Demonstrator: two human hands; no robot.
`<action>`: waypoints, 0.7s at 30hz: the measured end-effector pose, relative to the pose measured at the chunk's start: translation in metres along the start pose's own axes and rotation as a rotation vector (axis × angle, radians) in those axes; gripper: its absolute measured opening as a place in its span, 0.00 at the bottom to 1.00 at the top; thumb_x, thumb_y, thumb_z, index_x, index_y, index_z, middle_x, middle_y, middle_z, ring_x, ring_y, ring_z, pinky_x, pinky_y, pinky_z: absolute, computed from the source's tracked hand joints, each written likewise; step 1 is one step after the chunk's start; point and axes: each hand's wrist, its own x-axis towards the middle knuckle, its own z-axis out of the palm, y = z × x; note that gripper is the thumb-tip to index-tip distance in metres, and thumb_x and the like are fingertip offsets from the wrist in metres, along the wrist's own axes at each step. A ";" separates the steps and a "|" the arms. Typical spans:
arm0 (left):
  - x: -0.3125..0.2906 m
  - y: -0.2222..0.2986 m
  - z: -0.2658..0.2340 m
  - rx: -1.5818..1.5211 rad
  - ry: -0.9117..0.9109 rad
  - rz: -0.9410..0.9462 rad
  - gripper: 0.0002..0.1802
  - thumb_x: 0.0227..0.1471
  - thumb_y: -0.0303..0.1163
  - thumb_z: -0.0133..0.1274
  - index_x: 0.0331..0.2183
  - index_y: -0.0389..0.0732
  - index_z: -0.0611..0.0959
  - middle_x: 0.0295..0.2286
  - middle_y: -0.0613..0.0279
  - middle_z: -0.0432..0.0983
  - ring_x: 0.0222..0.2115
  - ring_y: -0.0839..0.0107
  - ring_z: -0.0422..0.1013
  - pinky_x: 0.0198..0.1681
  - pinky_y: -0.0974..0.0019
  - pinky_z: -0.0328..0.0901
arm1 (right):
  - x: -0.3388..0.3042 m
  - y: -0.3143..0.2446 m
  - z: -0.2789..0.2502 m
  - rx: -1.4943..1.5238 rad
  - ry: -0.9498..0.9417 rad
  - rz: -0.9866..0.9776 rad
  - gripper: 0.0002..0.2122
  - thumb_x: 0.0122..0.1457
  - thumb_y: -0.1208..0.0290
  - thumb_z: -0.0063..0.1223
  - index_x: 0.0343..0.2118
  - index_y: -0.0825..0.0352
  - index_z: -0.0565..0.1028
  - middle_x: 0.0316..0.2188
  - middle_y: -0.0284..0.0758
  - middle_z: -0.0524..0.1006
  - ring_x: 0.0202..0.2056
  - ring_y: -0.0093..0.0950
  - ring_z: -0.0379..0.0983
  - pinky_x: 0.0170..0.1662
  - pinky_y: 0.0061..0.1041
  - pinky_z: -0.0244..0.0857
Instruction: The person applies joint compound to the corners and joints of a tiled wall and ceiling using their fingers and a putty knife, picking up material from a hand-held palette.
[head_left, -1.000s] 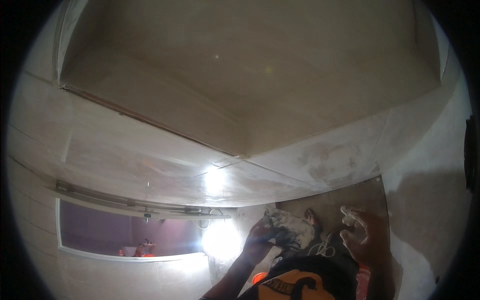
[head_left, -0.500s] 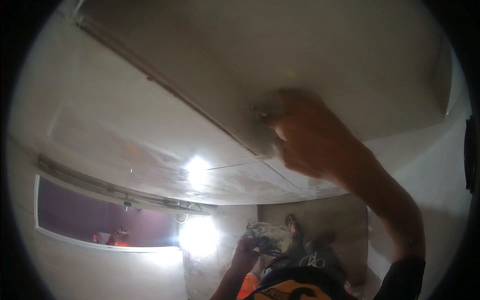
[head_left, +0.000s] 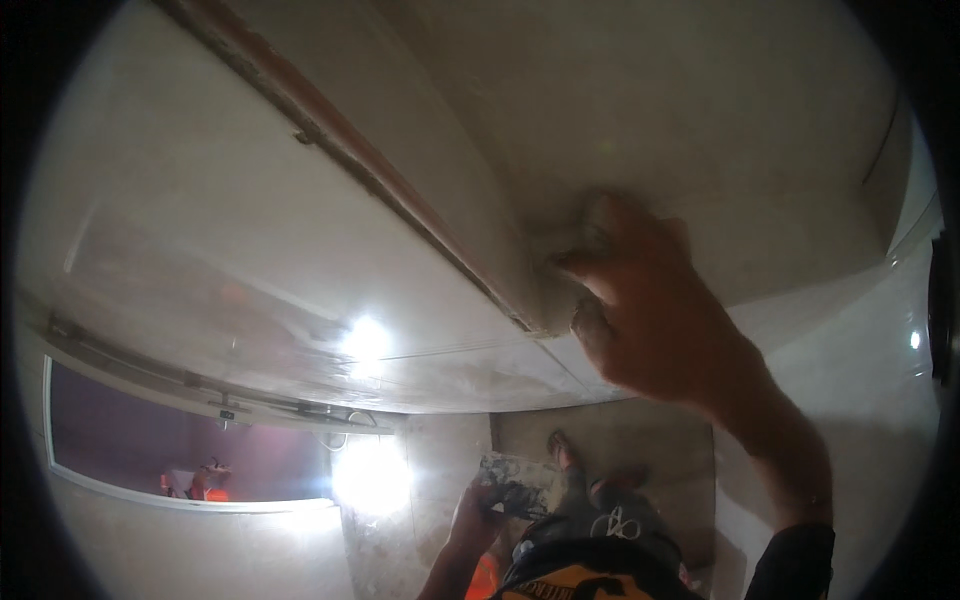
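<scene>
The person's left hand (head_left: 474,517) is low in the view, with its grip clamped on the near left edge of a flat, rectangular board smeared with whitish and dark grey paste (head_left: 522,485). The board lies in front of the waist, above the grey trousers with a pale, looped drawstring (head_left: 616,524).

The right hand (head_left: 655,325) is high, at the inner corner of a dull grey-beige, smooth-faced recess (head_left: 760,150). Its grip is apart: thumb and bent forefinger leave a gap, with pale smears on the tips. Whether the farther fingers touch the surface cannot be told. A black short sleeve (head_left: 797,560) surrounds the upper arm.

A reddish-brown, rough-edged strip (head_left: 365,175) slants along the recess, beside a glossy, pale wall face (head_left: 220,210). At lower left are a long, white-framed panel with a purple inside (head_left: 130,430) and a glaring white light (head_left: 372,475). A bright orange object (head_left: 484,577), partly hidden, shows near the left forearm.
</scene>
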 end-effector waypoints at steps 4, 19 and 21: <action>0.004 -0.008 0.004 0.069 0.044 0.007 0.24 0.40 0.15 0.54 0.44 0.33 0.73 0.38 0.57 0.75 0.40 0.66 0.72 0.44 0.67 0.67 | 0.002 -0.002 0.005 -0.034 0.050 0.036 0.12 0.47 0.70 0.48 0.33 0.70 0.76 0.35 0.44 0.65 0.41 0.38 0.63 0.44 0.42 0.53; 0.001 0.008 -0.001 0.015 0.047 -0.113 0.16 0.41 0.12 0.52 0.37 0.32 0.77 0.36 0.58 0.75 0.39 0.70 0.71 0.44 0.68 0.66 | -0.010 -0.012 -0.018 0.098 -0.117 0.033 0.11 0.45 0.71 0.50 0.32 0.70 0.76 0.34 0.47 0.66 0.41 0.39 0.62 0.45 0.43 0.53; -0.003 0.017 0.002 -0.028 0.067 -0.145 0.17 0.42 0.11 0.50 0.38 0.32 0.77 0.36 0.57 0.75 0.40 0.70 0.71 0.44 0.67 0.67 | -0.010 -0.003 -0.020 0.029 -0.060 -0.038 0.11 0.46 0.71 0.51 0.33 0.69 0.76 0.34 0.48 0.67 0.42 0.39 0.64 0.46 0.44 0.55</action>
